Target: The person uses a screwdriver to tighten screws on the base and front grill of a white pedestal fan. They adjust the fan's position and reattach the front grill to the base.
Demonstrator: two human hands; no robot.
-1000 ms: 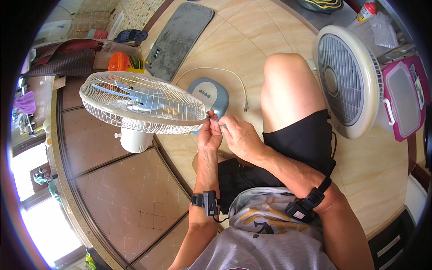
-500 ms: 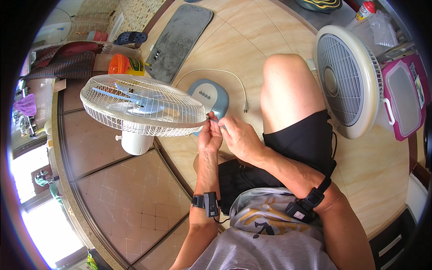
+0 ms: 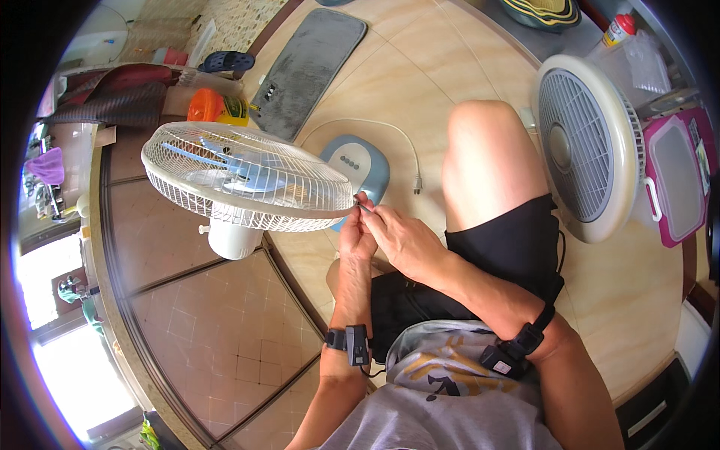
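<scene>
A stand fan's white wire guard (image 3: 247, 204) lies tilted on the left, with blue blades (image 3: 255, 171) inside and a white motor housing (image 3: 234, 240) underneath. My left hand (image 3: 355, 234) is at the guard's right edge, palm turned up, its fingers closed on the rim. Beside it, my right hand (image 3: 403, 238) pinches a thin grey screwdriver-like tool (image 3: 364, 208), whose tip meets the rim by my left fingertips. My fingers hide most of the tool and the exact contact spot. Behind the hands stands the fan's blue and grey base (image 3: 361, 166) with buttons.
A power cord with a plug (image 3: 417, 184) lies on the tiles past the base. A round box-type fan (image 3: 585, 150) and a pink-framed case (image 3: 679, 176) stand right of my knee. Cabinet doors (image 3: 225, 322) line the left. A grey mat (image 3: 311, 71) and orange-lidded tub (image 3: 214, 107) lie farther off.
The whole view has shifted slightly, so most things appear a little farther right and lower. Both hands stay at the guard's rim, and less of the tool shows.
</scene>
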